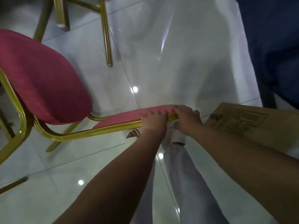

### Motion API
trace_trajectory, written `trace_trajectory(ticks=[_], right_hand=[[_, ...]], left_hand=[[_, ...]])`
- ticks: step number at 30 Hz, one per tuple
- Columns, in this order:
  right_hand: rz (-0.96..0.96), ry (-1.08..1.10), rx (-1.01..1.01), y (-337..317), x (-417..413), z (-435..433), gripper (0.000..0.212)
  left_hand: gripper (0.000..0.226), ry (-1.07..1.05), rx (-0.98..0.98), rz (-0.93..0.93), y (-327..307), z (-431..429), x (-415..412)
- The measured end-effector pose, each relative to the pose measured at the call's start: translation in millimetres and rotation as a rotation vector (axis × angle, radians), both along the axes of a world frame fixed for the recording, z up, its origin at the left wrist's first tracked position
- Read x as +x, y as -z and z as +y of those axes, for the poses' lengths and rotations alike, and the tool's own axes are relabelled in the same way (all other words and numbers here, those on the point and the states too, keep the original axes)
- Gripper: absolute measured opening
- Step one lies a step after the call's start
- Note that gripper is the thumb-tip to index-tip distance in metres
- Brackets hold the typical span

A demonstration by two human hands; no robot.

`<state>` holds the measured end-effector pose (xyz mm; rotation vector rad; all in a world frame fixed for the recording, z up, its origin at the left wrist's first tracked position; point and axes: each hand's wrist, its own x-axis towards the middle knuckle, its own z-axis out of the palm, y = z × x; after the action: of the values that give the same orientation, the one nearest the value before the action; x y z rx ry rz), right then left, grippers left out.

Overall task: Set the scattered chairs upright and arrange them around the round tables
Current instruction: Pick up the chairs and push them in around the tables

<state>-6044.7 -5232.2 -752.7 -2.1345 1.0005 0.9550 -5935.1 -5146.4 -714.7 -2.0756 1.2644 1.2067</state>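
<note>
A chair with a pink padded seat and gold metal frame stands in front of me at the left, its seat facing away to the left. Its pink backrest runs across the middle of the view. My left hand grips the top edge of the backrest, fingers curled over the pink pad. My right hand holds the same top edge just to the right, touching the left hand. A table's white cloth hangs to the floor straight ahead.
Gold legs of a second chair stand at the top left. A brown cardboard box sits close on the right, near my right forearm. A dark blue cloth fills the upper right. Glossy pale tiles cover the floor; my feet are below the backrest.
</note>
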Motion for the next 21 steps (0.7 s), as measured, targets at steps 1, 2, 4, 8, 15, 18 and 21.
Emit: trace_trajectory(ticks=[1,2,4,8,15,18,21], right_hand=[[-0.020,-0.008,-0.023,7.5,0.7,-1.3,0.057],[-0.046,-0.011,-0.047,12.8,0.8,-2.9,0.051],[-0.076,-0.035,-0.073,17.3,1.9,-5.9,0.042],[-0.008,-0.204,-0.082,-5.4,12.7,-6.9,0.033],[-0.017,-0.337,-0.122,-140.6,16.1,-7.0,0.017],[-0.061,-0.425,-0.175,-210.9,7.5,-8.5,0.007],[-0.087,-0.577,-0.200,-289.8,-1.1,-7.8,0.021]], left_hand=[[0.057,-0.018,-0.021,-0.005,6.0,-0.6,-1.0],[0.051,-0.035,-0.042,-0.007,10.2,-1.1,-1.5],[0.044,-0.040,-0.077,-0.017,13.7,-2.1,0.0],[0.036,-0.072,-0.094,-0.029,-10.6,0.8,4.3],[0.028,-0.129,-0.171,-0.032,-133.8,9.6,3.3],[0.027,-0.083,-0.203,-0.032,-194.7,9.2,-4.3],[0.031,-0.016,-0.261,-0.014,-258.2,19.5,-12.9]])
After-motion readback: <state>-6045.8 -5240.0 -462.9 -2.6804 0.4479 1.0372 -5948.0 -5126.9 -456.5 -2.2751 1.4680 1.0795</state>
